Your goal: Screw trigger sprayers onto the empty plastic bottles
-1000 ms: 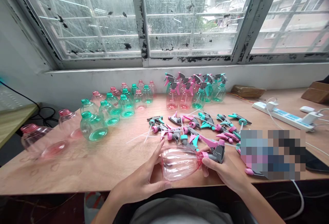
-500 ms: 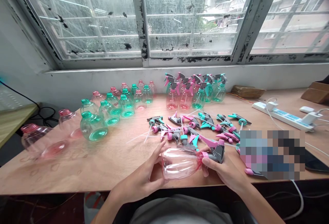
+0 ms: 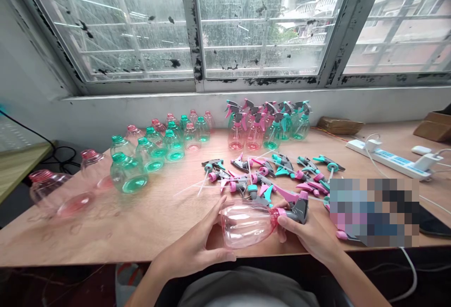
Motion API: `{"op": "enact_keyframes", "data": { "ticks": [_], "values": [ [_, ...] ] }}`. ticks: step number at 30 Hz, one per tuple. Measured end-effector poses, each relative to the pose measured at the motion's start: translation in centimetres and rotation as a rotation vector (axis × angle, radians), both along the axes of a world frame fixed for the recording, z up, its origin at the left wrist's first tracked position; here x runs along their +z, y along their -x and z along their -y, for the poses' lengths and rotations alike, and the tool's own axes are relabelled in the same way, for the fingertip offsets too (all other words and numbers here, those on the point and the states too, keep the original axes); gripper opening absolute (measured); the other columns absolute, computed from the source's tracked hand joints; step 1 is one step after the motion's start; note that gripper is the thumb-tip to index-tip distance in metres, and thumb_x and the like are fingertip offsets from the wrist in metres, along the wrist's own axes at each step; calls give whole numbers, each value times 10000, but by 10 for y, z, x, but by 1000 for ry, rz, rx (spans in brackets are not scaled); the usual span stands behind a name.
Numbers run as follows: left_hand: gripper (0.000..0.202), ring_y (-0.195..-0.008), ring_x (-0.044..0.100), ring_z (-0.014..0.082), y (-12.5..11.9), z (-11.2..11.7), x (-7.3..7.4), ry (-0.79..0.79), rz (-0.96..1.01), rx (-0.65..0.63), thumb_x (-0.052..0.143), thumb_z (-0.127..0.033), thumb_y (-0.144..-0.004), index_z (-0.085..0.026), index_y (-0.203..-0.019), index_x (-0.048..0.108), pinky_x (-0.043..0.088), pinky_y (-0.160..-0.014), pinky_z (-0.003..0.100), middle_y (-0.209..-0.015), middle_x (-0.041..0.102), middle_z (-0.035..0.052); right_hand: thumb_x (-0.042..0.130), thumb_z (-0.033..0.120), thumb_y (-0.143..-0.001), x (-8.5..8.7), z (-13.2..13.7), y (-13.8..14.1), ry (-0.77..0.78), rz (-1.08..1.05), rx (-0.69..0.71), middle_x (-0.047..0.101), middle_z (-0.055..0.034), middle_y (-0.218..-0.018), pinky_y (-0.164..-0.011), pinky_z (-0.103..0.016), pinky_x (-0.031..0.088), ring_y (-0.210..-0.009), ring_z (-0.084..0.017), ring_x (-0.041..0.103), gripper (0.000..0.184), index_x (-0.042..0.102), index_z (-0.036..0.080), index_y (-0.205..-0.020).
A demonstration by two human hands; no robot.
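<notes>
1. Since half a second ago, the left thumb has reached further along the near side of the pink bottle [image 3: 246,229]; the right hand [image 3: 310,232] holds its place.
2. Right grip: thumb and fingers pinch the neck at the pink collar of the fitted spray head [image 3: 299,210], presumably to steady the joint.
3. Left grip: the left hand [image 3: 192,246] cups the base, digits spread; firm pressure cannot be told. The bottle lies sideways above the surface [image 3: 165,232], likely for access to both ends.
4. Beyond: loose spray heads [image 3: 237,185] lie within reach; headless bottles [image 3: 128,175] and headed bottles [image 3: 236,137] stand apart, apparently sorted.
5. Writing: none legible; pixelation masks one patch.
</notes>
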State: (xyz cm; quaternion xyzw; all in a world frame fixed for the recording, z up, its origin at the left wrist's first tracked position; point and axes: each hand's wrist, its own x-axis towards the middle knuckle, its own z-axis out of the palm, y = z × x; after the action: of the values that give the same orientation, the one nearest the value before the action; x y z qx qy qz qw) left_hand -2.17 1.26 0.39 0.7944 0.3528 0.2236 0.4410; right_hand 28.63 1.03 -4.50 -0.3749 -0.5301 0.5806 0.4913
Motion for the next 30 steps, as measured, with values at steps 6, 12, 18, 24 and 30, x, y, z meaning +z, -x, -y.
{"op": "enact_keyframes", "data": {
  "ticks": [6,12,18,24,30],
  "values": [
    [1026,-1539,350,323,-1,0,1,5,37,-30,689,-186,-946,-416,-1648,-23,299,-1277,494,-1775,-11,11,785,461,-909,2,0,-1,2,5,-1,692,7,-608,-593,-301,460,-563,-174,612,345,632,167,-1008],
    [1064,-1551,318,344,-1,1,3,-1,24,-15,711,-242,-934,-384,-1645,-67,248,-1293,529,-1773,67,17,784,442,-915,2,2,0,7,2,-5,694,6,-608,-594,-303,466,-569,-178,616,316,636,175,-997],
    [1028,-1583,240,361,-2,1,4,-9,-20,8,714,-220,-928,-373,-1653,3,209,-1304,540,-1773,31,3,791,452,-907,4,1,1,7,1,-5,692,9,-601,-594,-295,463,-566,-175,613,319,645,176,-972],
    [1011,-1580,242,372,-2,2,4,-3,-17,11,721,-241,-931,-338,-1663,29,199,-1307,551,-1771,74,39,792,453,-906,6,0,0,1,3,6,699,12,-603,-593,-289,462,-562,-171,617,330,632,180,-998],
    [937,-1600,202,326,-2,2,5,-40,15,-11,621,-233,-999,-356,-1658,-33,169,-1318,505,-1772,82,21,795,472,-895,7,2,1,7,10,-7,698,10,-586,-585,-299,472,-553,-179,618,344,645,176,-988]
  ]
}}
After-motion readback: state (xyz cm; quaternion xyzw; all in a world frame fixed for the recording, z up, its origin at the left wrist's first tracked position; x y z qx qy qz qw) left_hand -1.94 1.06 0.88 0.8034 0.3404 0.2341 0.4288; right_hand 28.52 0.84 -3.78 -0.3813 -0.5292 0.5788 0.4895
